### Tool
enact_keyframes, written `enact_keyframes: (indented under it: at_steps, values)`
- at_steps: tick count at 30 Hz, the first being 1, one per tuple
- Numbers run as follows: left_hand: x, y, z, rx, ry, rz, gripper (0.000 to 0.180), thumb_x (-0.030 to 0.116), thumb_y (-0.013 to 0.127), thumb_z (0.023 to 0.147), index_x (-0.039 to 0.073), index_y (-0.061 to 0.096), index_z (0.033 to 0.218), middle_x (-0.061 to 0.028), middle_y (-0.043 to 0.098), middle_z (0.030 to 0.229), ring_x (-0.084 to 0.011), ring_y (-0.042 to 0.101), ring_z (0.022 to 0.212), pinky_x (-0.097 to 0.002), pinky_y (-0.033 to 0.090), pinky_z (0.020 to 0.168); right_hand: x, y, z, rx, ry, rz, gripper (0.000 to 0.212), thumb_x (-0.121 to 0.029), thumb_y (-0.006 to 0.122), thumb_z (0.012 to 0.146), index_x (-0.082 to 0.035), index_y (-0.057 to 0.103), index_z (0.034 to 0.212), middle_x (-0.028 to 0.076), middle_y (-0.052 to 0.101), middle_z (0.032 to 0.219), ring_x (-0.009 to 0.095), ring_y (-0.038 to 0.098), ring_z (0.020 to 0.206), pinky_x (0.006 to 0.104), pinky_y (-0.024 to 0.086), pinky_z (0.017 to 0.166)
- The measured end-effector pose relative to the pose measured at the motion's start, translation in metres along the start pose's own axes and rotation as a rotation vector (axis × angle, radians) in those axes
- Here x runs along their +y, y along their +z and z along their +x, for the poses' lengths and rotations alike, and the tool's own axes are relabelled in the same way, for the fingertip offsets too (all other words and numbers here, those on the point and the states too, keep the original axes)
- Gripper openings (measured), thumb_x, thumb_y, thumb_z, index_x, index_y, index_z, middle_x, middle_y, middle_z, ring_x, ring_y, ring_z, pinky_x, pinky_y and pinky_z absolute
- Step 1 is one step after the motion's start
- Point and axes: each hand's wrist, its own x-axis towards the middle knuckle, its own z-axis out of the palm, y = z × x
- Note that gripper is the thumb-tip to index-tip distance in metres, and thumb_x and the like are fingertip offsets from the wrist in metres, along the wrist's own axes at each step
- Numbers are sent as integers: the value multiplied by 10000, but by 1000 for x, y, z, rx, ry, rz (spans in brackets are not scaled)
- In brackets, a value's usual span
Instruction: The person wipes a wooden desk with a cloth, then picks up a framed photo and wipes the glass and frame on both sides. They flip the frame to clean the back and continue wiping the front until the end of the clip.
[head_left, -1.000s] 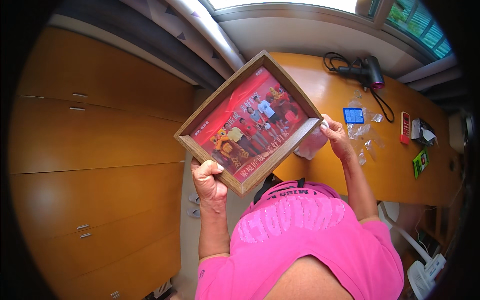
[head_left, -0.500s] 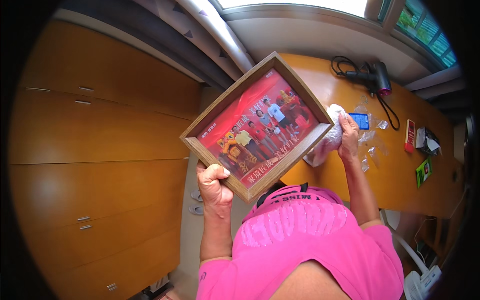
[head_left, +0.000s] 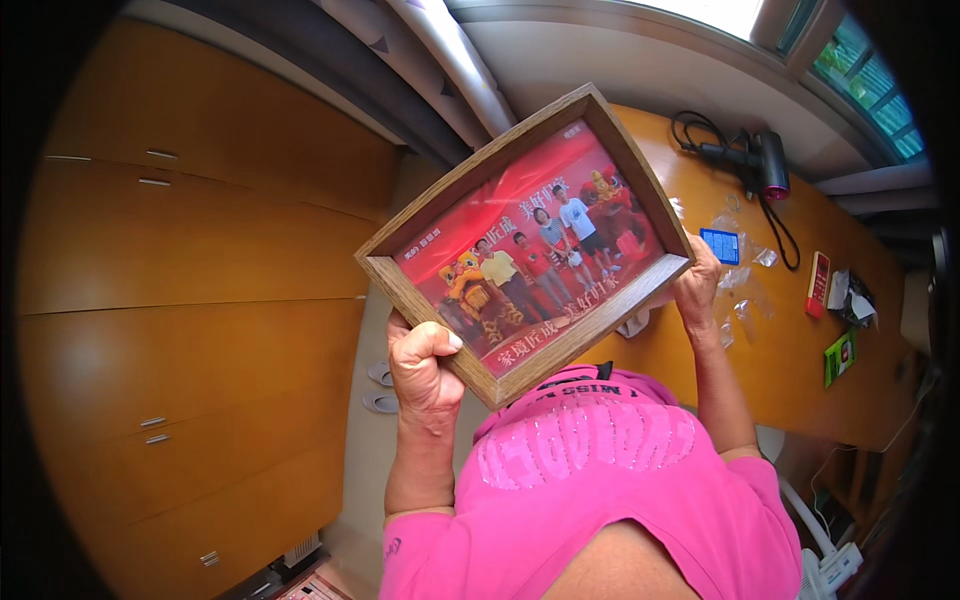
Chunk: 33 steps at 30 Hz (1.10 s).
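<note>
A wooden picture frame (head_left: pixel 480 376) is held up tilted in front of me, its deep rim around a red group photo (head_left: pixel 535 255). My left hand (head_left: pixel 425 368) is closed on the lower left edge, thumb on the front and fingers behind. At the right corner, my right hand (head_left: pixel 698 285) is partly hidden behind the frame, its fingers bent around a crumpled whitish cloth. Only small bits of that cloth (head_left: pixel 636 324) show past the frame's edge. Whether the right fingers also touch the frame is hidden.
On the wooden table (head_left: pixel 760 370) lie a black hair dryer (head_left: pixel 765 165) with its cord, a blue packet (head_left: pixel 720 246), clear plastic scraps (head_left: pixel 742 312), a red-and-white handset (head_left: pixel 818 284) and a green packet (head_left: pixel 840 357). Wooden cabinets (head_left: pixel 190 250) stand left; grey shoes (head_left: pixel 380 402) sit on the floor.
The frame has shifted slightly right and turned a little. My right hand, with the cloth, has gone behind its right corner, so the cloth is now mostly covered. My left hand keeps its hold.
</note>
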Motion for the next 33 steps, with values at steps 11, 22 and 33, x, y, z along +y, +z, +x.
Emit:
enact_keyframes:
  at_steps: [11,22,33]
  values:
    - [-2,-15,-1,-214,33,-15,569,-98,418,528,-16,526,1081,-77,596,955,-206,588,856,-315,484,798,23,-24,22,57,747,1242,428,-352,436,931,-11,506,1180,86,580,1143,222,559,1039,372,433,918]
    - [-1,9,-5,94,63,86,458,-101,439,520,-12,556,954,-49,582,839,-161,558,700,-251,479,647,1,-76,52,-143,807,1460,439,-377,448,922,-3,535,1135,122,616,1064,264,596,975,428,452,905]
    - [-4,11,-9,115,63,88,463,-104,436,524,-2,556,960,-41,573,839,-152,549,703,-240,470,657,-69,-111,56,-227,808,1344,485,5,444,693,71,429,1173,198,562,1089,306,585,976,423,464,907]
